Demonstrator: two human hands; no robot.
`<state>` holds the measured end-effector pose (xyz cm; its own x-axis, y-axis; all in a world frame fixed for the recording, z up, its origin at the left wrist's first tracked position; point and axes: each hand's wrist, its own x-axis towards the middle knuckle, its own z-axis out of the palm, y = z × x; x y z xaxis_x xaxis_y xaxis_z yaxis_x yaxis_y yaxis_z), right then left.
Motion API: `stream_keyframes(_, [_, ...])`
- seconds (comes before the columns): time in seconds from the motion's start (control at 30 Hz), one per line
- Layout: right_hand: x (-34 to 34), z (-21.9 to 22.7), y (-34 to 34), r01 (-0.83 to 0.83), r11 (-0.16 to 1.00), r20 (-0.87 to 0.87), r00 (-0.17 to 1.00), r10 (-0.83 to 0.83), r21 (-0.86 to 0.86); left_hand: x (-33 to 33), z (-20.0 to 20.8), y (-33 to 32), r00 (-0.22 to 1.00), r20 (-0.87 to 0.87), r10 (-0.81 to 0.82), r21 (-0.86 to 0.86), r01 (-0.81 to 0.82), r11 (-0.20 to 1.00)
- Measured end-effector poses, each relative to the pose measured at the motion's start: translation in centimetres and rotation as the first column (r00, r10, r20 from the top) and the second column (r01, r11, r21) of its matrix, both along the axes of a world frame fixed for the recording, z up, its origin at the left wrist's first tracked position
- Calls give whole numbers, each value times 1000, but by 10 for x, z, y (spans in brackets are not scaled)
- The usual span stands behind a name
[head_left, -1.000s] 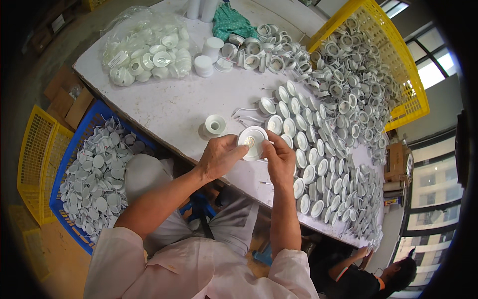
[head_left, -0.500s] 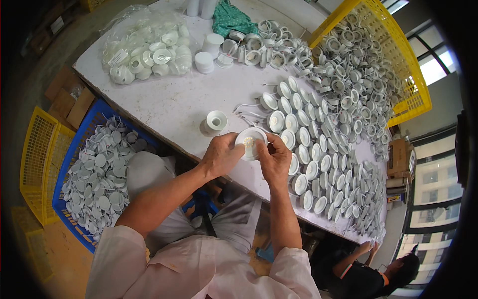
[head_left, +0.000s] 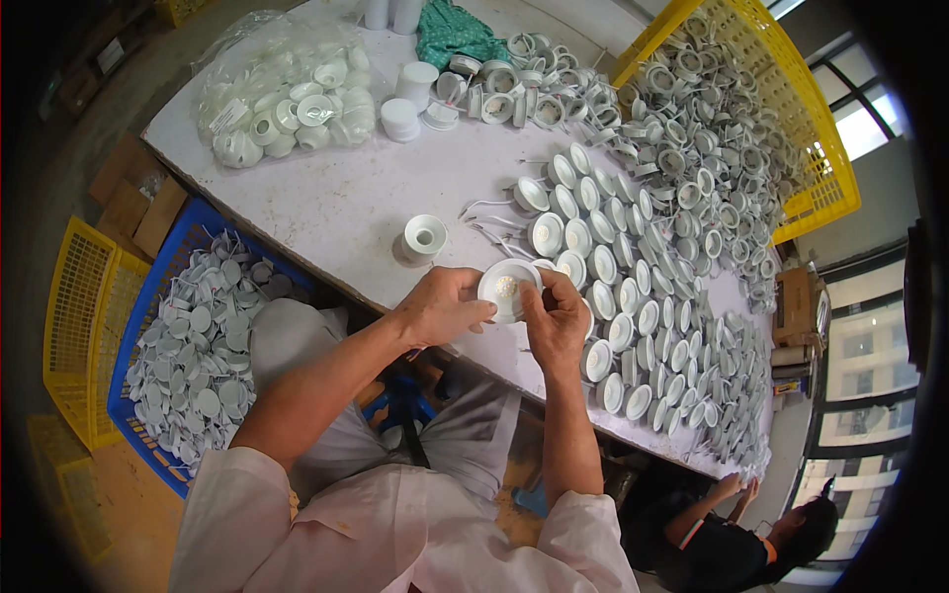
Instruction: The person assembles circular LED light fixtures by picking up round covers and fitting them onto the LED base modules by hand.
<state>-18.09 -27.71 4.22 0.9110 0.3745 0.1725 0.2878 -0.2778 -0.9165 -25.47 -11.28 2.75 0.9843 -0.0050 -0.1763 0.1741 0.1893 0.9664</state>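
Between my two hands is a round white downlight (head_left: 500, 289) with a cluster of small yellow LEDs in its middle, its open face turned up. My left hand (head_left: 447, 308) grips its left rim. My right hand (head_left: 557, 321) holds the right side, the thumb lying over the inner edge. Just beyond my left hand a white flared cup (head_left: 425, 235) stands on the table. Right of the held piece, rows of similar white downlights (head_left: 603, 267) lie tilted against each other, some with white wires trailing left.
Along the back of the white table (head_left: 326, 212) lie a clear bag of white cups (head_left: 297, 104), a green cloth (head_left: 460, 35) and a tipped yellow crate (head_left: 825, 188) spilling grey-white rings. At my left sits a blue basket (head_left: 117, 381) of white discs. A co-worker (head_left: 732, 539) works at the lower right.
Both hands have shifted slightly right with the downlight. The left fingers have slid lower on its rim, and the left thumb has come off its inner face.
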Motion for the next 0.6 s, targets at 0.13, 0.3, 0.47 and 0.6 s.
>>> stream_keyframes(0.13, [0,-1,0,-8,1000,51,999,9,-14,0,1,-1,1000,-4,-3,-40,2,999])
stream_keyframes(0.3, [8,1,-17,-9,999,-103,995,12,34,6,-6,-4,998,-54,12,-129,-19,991])
stream_keyframes(0.47, [4,17,-34,-228,910,445,814,373,-345,11,-12,-14,996,-74,-40,-22,38,999])
stream_keyframes(0.6, [6,17,-34,-207,811,485,711,509,-547,8,-8,-18,993,-78,-94,93,101,991])
